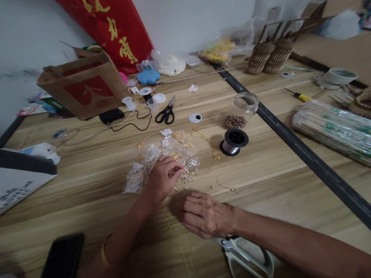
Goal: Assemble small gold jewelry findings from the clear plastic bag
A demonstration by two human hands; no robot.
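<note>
My left hand is over a spread of small jewelry findings, thumb and fingers pinched together; what they hold is too small to make out. Beside it lie clear bags of silver-coloured pieces. My right hand rests closer to me, its fingers curled down toward the tabletop and their tips hidden. Scissors with pale handles lie just below my right wrist. A short gold chain is to the right of the hands, and a longer gold chain lies farther back.
Behind the hands are a wire spool, a glass jar of beads and black scissors. A phone lies at front left, a paper bag stands at back left. Wrapped sticks lie at right.
</note>
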